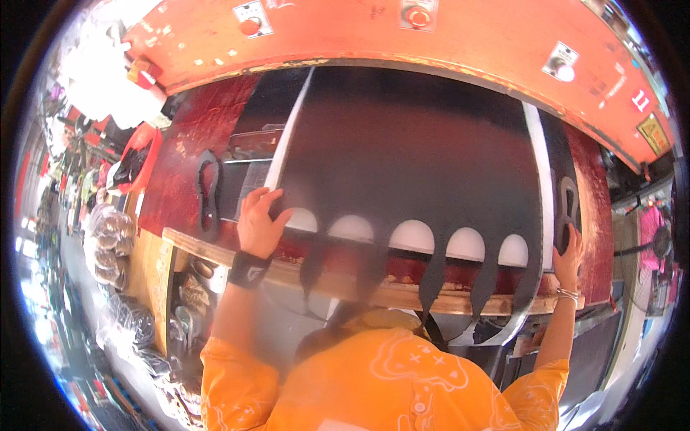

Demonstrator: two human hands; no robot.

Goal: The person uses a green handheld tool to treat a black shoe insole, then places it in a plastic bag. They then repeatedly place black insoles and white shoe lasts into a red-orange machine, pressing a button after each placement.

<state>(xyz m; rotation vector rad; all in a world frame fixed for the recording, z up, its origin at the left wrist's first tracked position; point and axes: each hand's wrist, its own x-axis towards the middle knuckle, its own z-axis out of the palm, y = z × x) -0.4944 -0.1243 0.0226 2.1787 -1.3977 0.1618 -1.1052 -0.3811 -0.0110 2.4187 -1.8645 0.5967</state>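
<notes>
Clear bags [108, 244]: at the far left we see them bunched, their contents too blurred to name.
Red basin [148, 164]: just right of and above the bags, with something dark inside.
Worktop [172, 197]: dark red and scuffed, it runs from here across to the right, with a pale wooden lip [338, 289] along our side.
Black looped piece [208, 197]: it lies on the worktop, long and narrow-waisted, well apart from our fingers.
Left hand [260, 224]: unclenched, thumb spread from the fingers, at the near left corner of the black sheet [410, 158]; a black wristband [249, 269] sits below it.
Black sheet: broad and flat, it fills the middle of the worktop, with white showing along both sides.
White arches [412, 237]: we count five in a row along the sheet's near edge.
Dark strips [433, 284]: they hang between and beside the arches, over the lip.
Orange beam [345, 32]: it spans the far side, bearing red buttons [417, 17].
Right hand [568, 258]: at the near right corner, by the lower end of a dark looped tool [563, 233]; we cannot tell whether it grips. A bracelet [568, 294] circles the wrist.
Pink item [652, 228]: beyond the worktop, at far right.
</notes>
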